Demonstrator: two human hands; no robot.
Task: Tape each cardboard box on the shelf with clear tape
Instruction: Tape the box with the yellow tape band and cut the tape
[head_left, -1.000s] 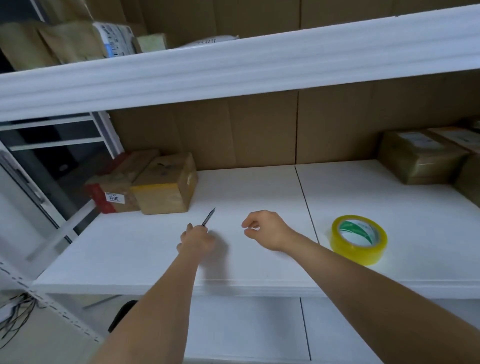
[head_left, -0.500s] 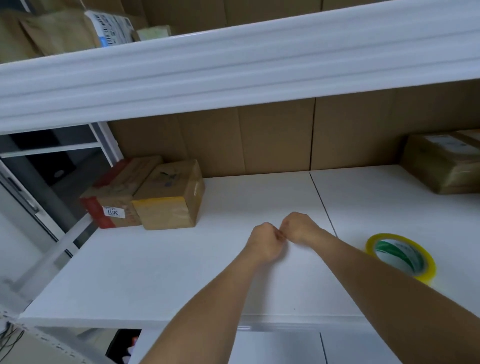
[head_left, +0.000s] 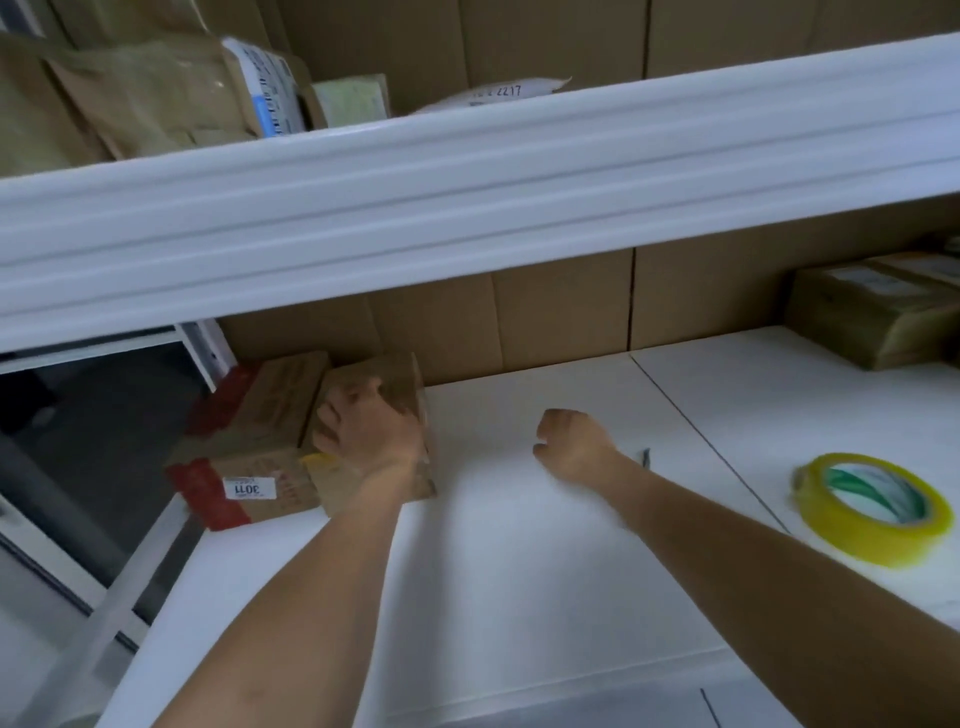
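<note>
Cardboard box under my left hand is blurred and half covered by that hand, so I cannot read its top. My fingers curl over its upper face, grasping it, forearm stretched forward. Just left of the grasp sits a red-taped box. To its right my right hand hovers over the white shelf, loosely curled; whether it holds anything I cannot tell. A thin dark object pokes out beside that wrist. Further right lies the tape roll.

Two boxes far left on shelf, tape roll right.
</note>
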